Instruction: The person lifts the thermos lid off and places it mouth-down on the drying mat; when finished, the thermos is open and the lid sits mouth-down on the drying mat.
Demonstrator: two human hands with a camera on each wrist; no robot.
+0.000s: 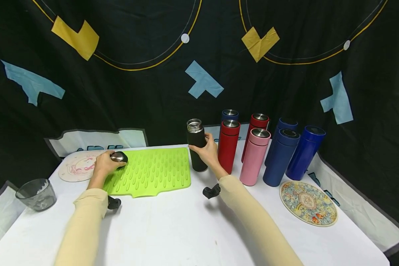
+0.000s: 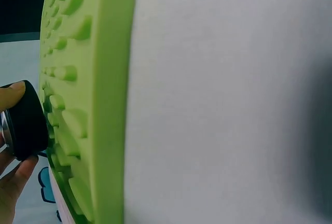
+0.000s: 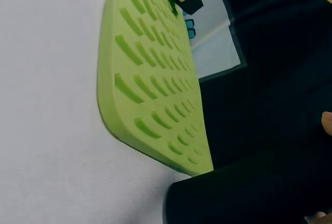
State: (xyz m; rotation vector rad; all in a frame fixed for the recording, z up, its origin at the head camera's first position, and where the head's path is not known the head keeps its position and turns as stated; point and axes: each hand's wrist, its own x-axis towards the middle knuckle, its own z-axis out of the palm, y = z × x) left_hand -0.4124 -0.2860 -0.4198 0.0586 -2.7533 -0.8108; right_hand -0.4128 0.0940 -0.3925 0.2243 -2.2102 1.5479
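My left hand (image 1: 103, 164) grips a black bottle cap (image 1: 119, 156) with a silver top, at the left part of the green drying mat (image 1: 163, 168). In the left wrist view, thumb and fingers pinch the cap (image 2: 28, 120) by its sides, right at the mat's knobbly surface. My right hand (image 1: 208, 150) holds a black thermos bottle (image 1: 197, 142) around its body, just right of the mat. The bottle stands upright and uncapped, its steel threaded neck showing. Only its dark lower body (image 3: 223, 198) and parts of the fingers appear in the right wrist view.
Several capped bottles in red, pink and blue stand to the right, the red bottle (image 1: 229, 147) closest to my right hand. A patterned round mat (image 1: 308, 203) lies at the right, a pale round mat (image 1: 78, 166) at the left. A glass cup (image 1: 37, 194) stands at the left edge.
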